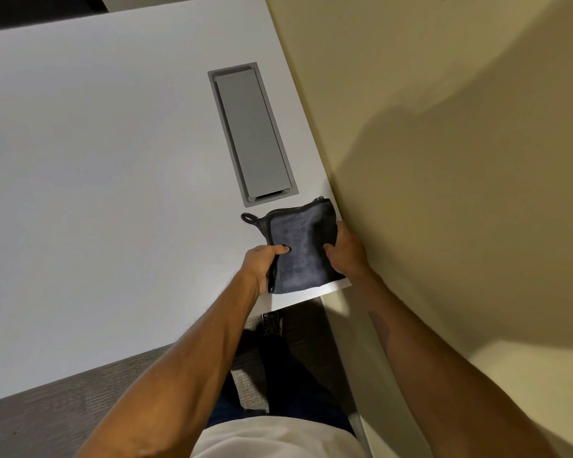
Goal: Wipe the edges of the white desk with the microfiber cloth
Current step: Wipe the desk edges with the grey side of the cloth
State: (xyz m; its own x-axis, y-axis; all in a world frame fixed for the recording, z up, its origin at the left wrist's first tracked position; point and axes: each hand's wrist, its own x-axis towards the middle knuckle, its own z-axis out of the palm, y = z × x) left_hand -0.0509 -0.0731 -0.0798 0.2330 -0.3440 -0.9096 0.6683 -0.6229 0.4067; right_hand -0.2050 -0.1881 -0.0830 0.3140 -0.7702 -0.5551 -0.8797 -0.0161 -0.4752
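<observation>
A dark grey-blue microfiber cloth (300, 246), folded with a small hanging loop at its upper left, lies on the near right corner of the white desk (96, 193). My left hand (262, 262) grips the cloth's left edge, thumb on top. My right hand (346, 251) holds its right edge, where the desk meets the wall. The cloth's lower end reaches almost to the desk's near edge.
A grey rectangular cable-port lid (252, 133) is set into the desk just beyond the cloth. A beige wall (444, 160) runs along the desk's right side. Below the desk's near edge are grey carpet (47, 418), my dark trousers and a shoe (272, 322).
</observation>
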